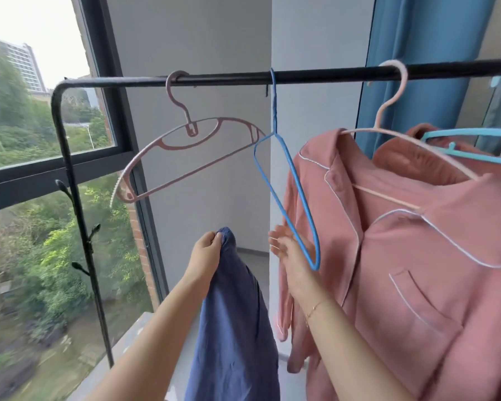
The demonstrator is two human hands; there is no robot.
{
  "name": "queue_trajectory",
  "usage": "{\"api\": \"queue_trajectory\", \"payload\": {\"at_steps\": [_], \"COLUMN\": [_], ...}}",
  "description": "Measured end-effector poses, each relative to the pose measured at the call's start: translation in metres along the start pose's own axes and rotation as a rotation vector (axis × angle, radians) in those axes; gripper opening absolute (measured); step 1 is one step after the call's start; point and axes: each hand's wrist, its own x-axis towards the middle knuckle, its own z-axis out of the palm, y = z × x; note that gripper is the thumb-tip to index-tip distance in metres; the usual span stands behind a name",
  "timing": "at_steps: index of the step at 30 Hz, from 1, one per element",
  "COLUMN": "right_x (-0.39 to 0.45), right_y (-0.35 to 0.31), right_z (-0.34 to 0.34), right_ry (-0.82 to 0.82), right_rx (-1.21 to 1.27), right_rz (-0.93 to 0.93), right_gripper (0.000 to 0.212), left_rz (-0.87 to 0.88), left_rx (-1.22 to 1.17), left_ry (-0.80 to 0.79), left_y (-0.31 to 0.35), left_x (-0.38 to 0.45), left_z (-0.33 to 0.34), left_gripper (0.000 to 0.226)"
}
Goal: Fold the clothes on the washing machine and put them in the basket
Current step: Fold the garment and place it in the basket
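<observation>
left hand (206, 250) grips blue garment (235, 328), bottom cut off | right hand (287, 247) fingers spread, beside blue hanger (289, 180)

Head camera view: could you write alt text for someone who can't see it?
A person's left hand grips a blue garment while the right hand touches an empty blue hanger on a black rail, beside pink pyjamas.

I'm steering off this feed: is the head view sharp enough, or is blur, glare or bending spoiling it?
Head view: even daylight, no harsh shadows; sky through the window is blown out white; the trees at lower left smear with motion blur; the rail bows from the wide lens; left hand, blue garment and blue hanger stay fairly sharp; right hand slightly soft.
</observation>
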Motion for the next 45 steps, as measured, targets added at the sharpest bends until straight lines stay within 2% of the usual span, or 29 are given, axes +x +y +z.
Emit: {"api": "queue_trajectory", "payload": {"at_steps": [4, 8, 13, 16, 18, 21, 23, 25, 27, 30, 32, 34, 40, 45], "right_x": [-0.014, -0.032, -0.054, -0.074, -0.094, -0.122, -0.151, -0.175, -0.209, -0.257, -0.3, -0.335, -0.455, -0.55], "right_y": [0.02, 0.035, 0.064, 0.088, 0.101, 0.115, 0.124, 0.132, 0.134, 0.126, 0.117, 0.11, 0.098, 0.093], "right_z": [-0.002, 0.0, 0.001, 0.005, 0.016, 0.034, 0.049, 0.06, 0.076, 0.096, 0.111, 0.123, 0.16, 0.175], "right_ry": [-0.111, -0.306, -0.559, -0.833, -1.039, -1.163, -1.203, -1.174, -1.177, -1.126, -1.055, -1.002, -1.083, -1.161], "right_rx": [-0.13, -0.344, -0.477, -0.525, -0.562, -0.621, -0.69, -0.725, -0.707, -0.569, -0.389, -0.272, -0.207, -0.158], "right_rz": [0.075, 0.079, 0.118, 0.214, 0.245, 0.247, 0.235, 0.178, 0.159, 0.234, 0.377, 0.43, 0.457, 0.5], "right_gripper": [0.032, 0.043, 0.054, 0.074, 0.081, 0.068, 0.045, 0.018, 0.002, 0.016, 0.015, 0.015, 0.021, 0.021], "left_rz": [-0.014, -0.047, -0.058, -0.08, -0.098, -0.091, -0.083, -0.095, -0.103, -0.095, -0.059, -0.036, 0.029, 0.02], "left_rx": [0.005, 0.01, -0.069, -0.106, -0.145, -0.185, -0.181, -0.2, -0.208, -0.242, -0.291, -0.299, -0.298, -0.31], "left_ry": [0.006, 0.028, 0.036, 0.08, 0.129, 0.178, 0.254, 0.341, 0.465, 0.605, 0.692, 0.759, 0.925, 0.998], "left_y": [0.008, 0.016, 0.022, 0.017, 0.017, 0.019, 0.02, 0.022, 0.021, 0.019, 0.017, 0.017, 0.02, 0.024], "left_x": [-0.014, -0.039, -0.086, -0.116, -0.142, -0.174, -0.203, -0.226, -0.261, -0.311, -0.356, -0.395, -0.525, -0.623], "left_z": [-0.009, -0.023, -0.052, -0.073, -0.089, -0.11, -0.134, -0.155, -0.188, -0.226, -0.251, -0.272, -0.328, -0.355], "left_gripper": [0.013, 0.025, 0.034, 0.019, 0.023, 0.021, 0.02, 0.018, 0.016, 0.022, 0.018, 0.021, 0.028, 0.026]}}
